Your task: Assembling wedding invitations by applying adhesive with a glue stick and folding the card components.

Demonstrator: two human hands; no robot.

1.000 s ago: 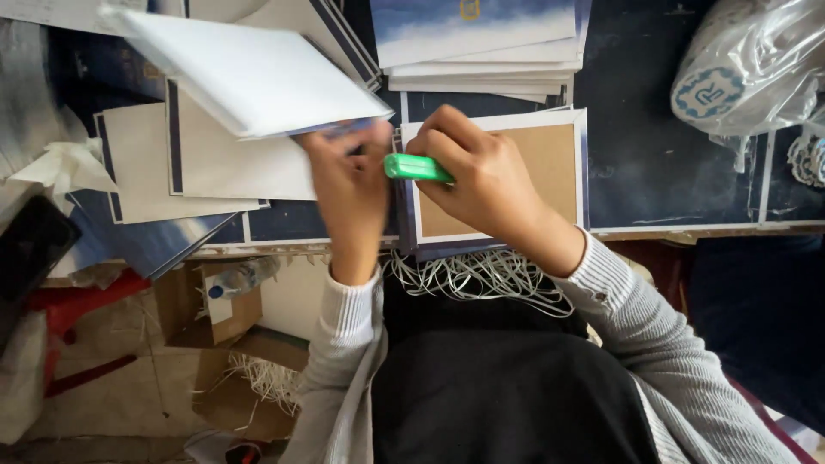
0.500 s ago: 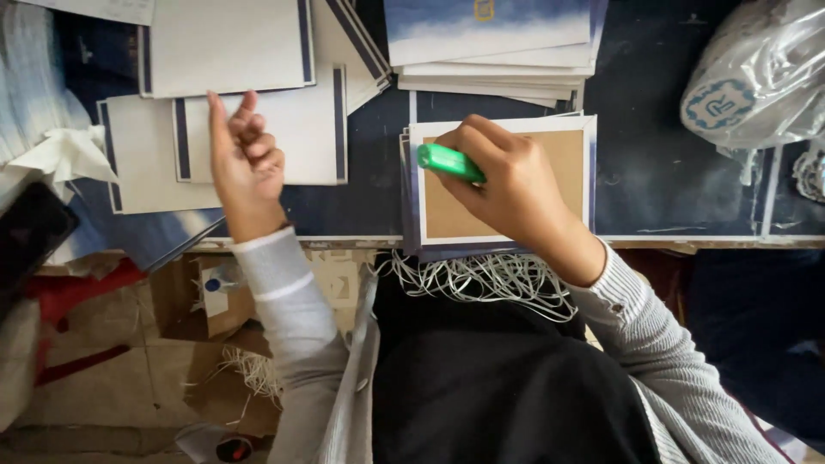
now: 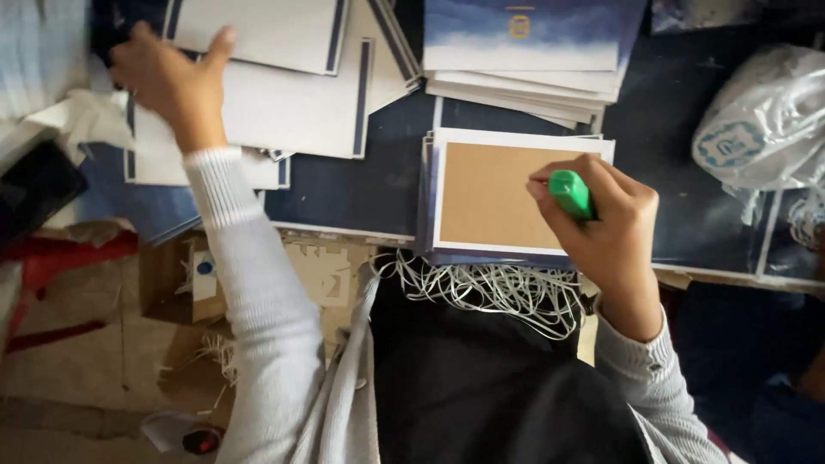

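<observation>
Near the front edge of our dark table [image 3: 361,185], the green glue stick [image 3: 570,192] sits in our right hand [image 3: 610,228]. We hold it with the fingers [image 3: 563,168] curled tightly round its barrel, the thumb side pressing it from the left, so that only a short green length shows above the knuckles; its lower end is hidden inside the fist. The stick leans over the right part of a brown card with a white border [image 3: 498,196], which tops a small stack lying square to the table edge. Whether the stick's tip touches the card we cannot tell.

Our left hand [image 3: 168,73] is stretched well away to the far left, resting on a heap of white sheets with dark blue edges [image 3: 292,94]. Its fingers are bent and loosely gathered, the thumb raised apart from them and lying against the uppermost sheet; we cannot see anything pinched between them.

Beyond the brown card lies another pile of cards with a blue and white face [image 3: 524,51], fanned slightly at its lower edge. Just below the brown card, a tangle of white cords [image 3: 490,292] hangs over the table's front edge onto our dark apron. At the far right sits a clear plastic bag [image 3: 765,120], and under the table on the left stand brown cardboard boxes [image 3: 185,279].
</observation>
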